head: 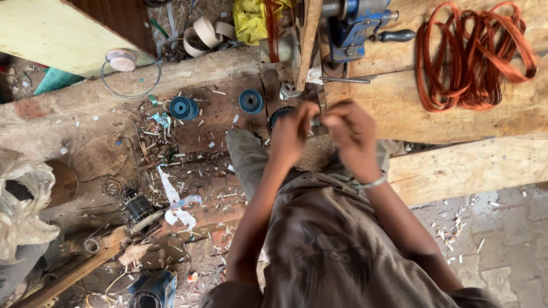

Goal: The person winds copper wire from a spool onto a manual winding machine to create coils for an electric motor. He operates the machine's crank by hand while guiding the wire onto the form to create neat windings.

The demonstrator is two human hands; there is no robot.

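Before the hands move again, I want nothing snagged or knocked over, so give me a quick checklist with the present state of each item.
1. Left hand and right hand close together in front of the body: ok.
2. What the fingers pinch: blurred, cannot tell.
3. Orange wire coil lying apart from both hands on the wooden bench: ok.
4. Blue winding machine untouched on the bench: ok.
5. Blue spools on the littered floor, apart from the hands: ok.
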